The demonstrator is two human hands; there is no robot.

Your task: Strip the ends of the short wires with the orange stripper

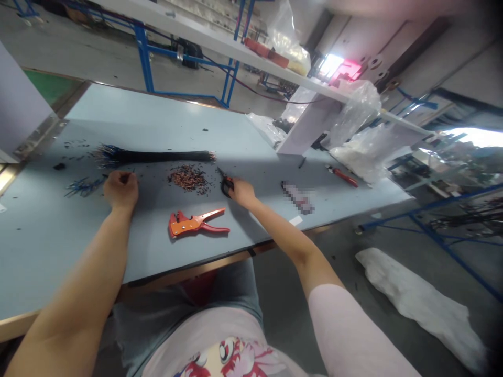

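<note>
My right hand (pixel 242 193) grips black-handled scissors (pixel 225 184), whose blades point up and left toward the end of a long bundle of black cables (pixel 157 156). The bundle lies flat, with blue and bare ends fanned out on its left. Just below that left end, my left hand (pixel 121 189) is closed with curled fingers; what it holds, if anything, is hidden. Beside it lie loose blue wire pieces (pixel 83 186). Between my hands spreads a pile of small copper-coloured and black scraps (pixel 189 179). Nearer to me rests an orange-red wire stripper (pixel 196 223).
Red-handled pliers (pixel 342 176) and a pixelated object (pixel 297 197) lie right on the light blue table (pixel 149 262). A raised white shelf (pixel 220 39) runs along the back, with clear plastic bags (pixel 359 149) by its support. A white sack (pixel 420 301) lies on the floor.
</note>
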